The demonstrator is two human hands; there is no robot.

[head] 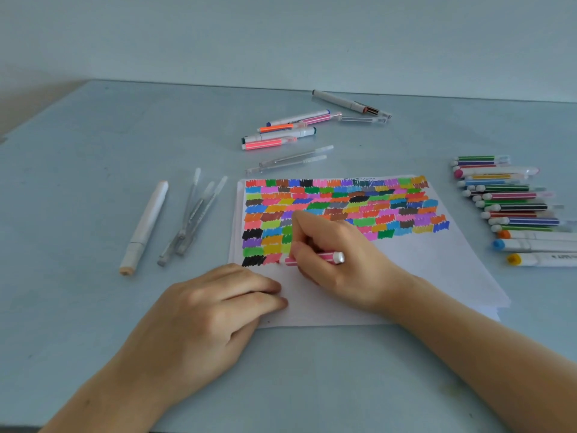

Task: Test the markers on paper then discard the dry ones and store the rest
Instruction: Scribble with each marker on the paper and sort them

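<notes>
Testing pink marker pinched in right hand at paper lower-left swatch edge, left hand flat, pinning sheet's near corner; best short firm strokes on blank white.

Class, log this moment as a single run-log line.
step: testing | right hand: gripping pink marker, tip on paper | left hand: steadying paper | row of markers: at right

light: soft, even | shadows: faint | edges: wide-angle bend, slightly soft
</notes>
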